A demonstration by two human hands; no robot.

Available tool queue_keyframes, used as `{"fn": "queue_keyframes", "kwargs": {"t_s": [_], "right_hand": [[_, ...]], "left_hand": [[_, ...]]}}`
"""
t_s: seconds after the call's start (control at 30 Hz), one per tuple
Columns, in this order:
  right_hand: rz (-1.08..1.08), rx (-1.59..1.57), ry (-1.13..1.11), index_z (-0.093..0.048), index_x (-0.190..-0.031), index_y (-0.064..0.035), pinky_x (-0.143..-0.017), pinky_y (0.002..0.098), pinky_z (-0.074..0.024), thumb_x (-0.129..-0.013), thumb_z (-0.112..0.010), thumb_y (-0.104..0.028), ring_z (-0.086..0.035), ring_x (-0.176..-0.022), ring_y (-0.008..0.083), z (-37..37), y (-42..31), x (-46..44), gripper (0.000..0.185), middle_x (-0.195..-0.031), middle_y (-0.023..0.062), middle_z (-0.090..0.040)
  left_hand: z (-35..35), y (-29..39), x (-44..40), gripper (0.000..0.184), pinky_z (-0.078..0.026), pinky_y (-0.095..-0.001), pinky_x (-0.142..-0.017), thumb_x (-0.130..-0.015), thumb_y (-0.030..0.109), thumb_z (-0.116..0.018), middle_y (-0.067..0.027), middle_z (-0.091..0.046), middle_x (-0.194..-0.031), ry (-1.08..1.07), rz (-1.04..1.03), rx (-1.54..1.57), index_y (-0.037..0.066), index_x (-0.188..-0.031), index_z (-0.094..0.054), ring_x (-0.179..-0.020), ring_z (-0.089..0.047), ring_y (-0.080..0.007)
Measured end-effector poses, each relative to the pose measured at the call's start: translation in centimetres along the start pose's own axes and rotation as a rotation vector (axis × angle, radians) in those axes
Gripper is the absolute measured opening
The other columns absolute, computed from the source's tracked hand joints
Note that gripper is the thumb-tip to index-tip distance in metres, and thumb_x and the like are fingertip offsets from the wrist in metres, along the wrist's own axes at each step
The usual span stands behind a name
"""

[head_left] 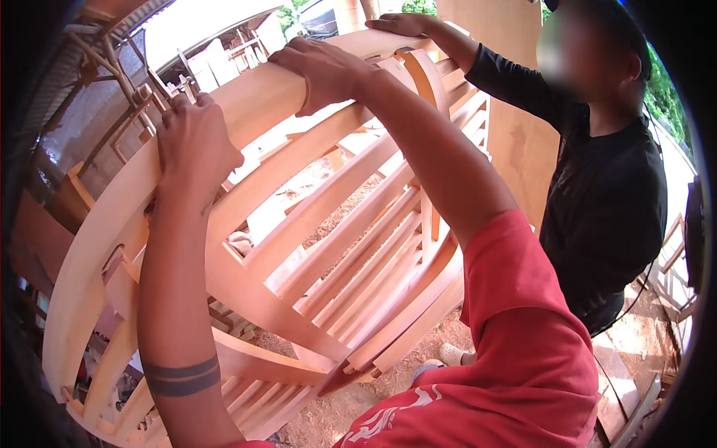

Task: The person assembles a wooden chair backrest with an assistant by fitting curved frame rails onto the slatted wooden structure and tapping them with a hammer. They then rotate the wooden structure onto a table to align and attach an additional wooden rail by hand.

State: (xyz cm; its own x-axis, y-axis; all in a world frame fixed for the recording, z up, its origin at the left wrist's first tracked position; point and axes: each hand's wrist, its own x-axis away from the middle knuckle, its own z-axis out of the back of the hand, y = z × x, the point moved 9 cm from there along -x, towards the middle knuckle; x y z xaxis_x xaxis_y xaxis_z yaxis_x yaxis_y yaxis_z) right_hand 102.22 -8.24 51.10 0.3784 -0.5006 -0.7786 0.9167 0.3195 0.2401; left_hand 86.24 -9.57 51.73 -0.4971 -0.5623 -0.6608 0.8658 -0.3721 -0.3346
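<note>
Where the workspace opens out below the head camera, a large curved wooden frame point(272, 306) fills the middle of the view, standing tilted just in front of the wearer. At its far right end stands another person in a black shirt point(609, 187), with a tall plywood panel point(523, 149) behind. Wood shavings point(441, 328) cover the ground below. A thick, pale rail point(254, 99) sweeps around the frame's upper edge, and long, narrow slats point(321, 204) run side by side within it. A red sleeve point(515, 269) covers the wearer's right upper arm. The right hand point(328, 71) holds the rail from above, fingers over the far side and thumb spread on the near side. The left hand point(196, 138) grips the rail farther left, fingers curled over it. The other person's hand point(403, 25) rests on the rail's right end. A dark band point(179, 378) circles the left forearm.
</note>
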Motion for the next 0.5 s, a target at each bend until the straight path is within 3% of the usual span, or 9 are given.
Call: {"fn": "queue_keyframes", "kwargs": {"t_s": [0.07,0.2,0.3,0.33,0.43,0.5], "right_hand": [[0.002,-0.013,0.04,-0.05,-0.125,-0.0073,-0.096,0.0385,-0.0423,-0.053,-0.082,-0.029,-0.051,-0.11,0.0305,0.4,-0.1,0.2,0.082,-0.113,0.0127,-0.053],[0.028,-0.008,0.019,-0.039,-0.14,-0.0165,-0.103,0.0453,-0.0372,-0.048,-0.085,-0.033,-0.05,-0.118,0.0337,0.4,0.1,0.2,0.104,-0.13,0.0162,-0.049],[0.15,0.044,0.139,-0.038,-0.141,-0.018,-0.104,0.0445,-0.0364,-0.047,-0.086,-0.032,-0.049,-0.119,0.0338,0.9,-0.3,0.0,0.107,-0.131,0.0166,-0.048],[0.201,0.107,0.214,-0.043,-0.138,-0.0181,-0.103,0.0429,-0.0388,-0.048,-0.084,-0.026,-0.052,-0.116,0.033,1.3,-0.7,0.0,0.099,-0.127,0.0158,-0.052],[0.093,-0.057,0.01,-0.048,-0.133,-0.0164,-0.1,0.0406,-0.0422,-0.05,-0.08,-0.02,-0.055,-0.111,0.0321,-0.1,0.0,-0.1,0.089,-0.118,0.0142,-0.057],[0.118,-0.02,0.101,-0.052,-0.128,-0.015,-0.095,0.0399,-0.046,-0.049,-0.076,-0.015,-0.057,-0.107,0.0312,0.1,-0.1,-0.1,0.083,-0.11,0.0128,-0.06]], "left_hand": [[0.3,0.2,-0.2,0.071,-0.045,-0.04,-0.097,-0.063,0.013,-0.076,-0.0287,-0.051,-0.121,0.009,0.008,-0.012,-0.009,-0.125,-0.049,-0.114,-0.053,-0.0384],[0.5,0.5,-0.2,0.079,-0.042,-0.0407,-0.1,-0.064,0.013,-0.075,-0.0293,-0.047,-0.125,0.006,0.025,-0.006,-0.007,-0.133,-0.043,-0.116,-0.051,-0.0397],[0.3,0.4,-0.5,0.085,-0.04,-0.0425,-0.102,-0.057,0.008,-0.073,-0.025,-0.049,-0.123,0.036,0.073,-0.025,-0.004,-0.134,-0.041,-0.118,-0.049,-0.0387],[0.2,0.4,-0.5,0.085,-0.04,-0.0426,-0.102,-0.057,0.008,-0.073,-0.0246,-0.049,-0.123,0.024,0.076,-0.016,-0.004,-0.135,-0.041,-0.118,-0.049,-0.0385],[0.0,0.6,-0.5,0.085,-0.04,-0.042,-0.102,-0.058,0.008,-0.072,-0.0244,-0.048,-0.125,-0.015,0.084,0.007,-0.004,-0.136,-0.04,-0.118,-0.049,-0.0374],[0.0,0.7,-0.9,0.084,-0.039,-0.0407,-0.103,-0.06,0.008,-0.072,-0.0252,-0.046,-0.126,-0.033,0.094,0.018,-0.004,-0.137,-0.04,-0.118,-0.049,-0.0358]]}}
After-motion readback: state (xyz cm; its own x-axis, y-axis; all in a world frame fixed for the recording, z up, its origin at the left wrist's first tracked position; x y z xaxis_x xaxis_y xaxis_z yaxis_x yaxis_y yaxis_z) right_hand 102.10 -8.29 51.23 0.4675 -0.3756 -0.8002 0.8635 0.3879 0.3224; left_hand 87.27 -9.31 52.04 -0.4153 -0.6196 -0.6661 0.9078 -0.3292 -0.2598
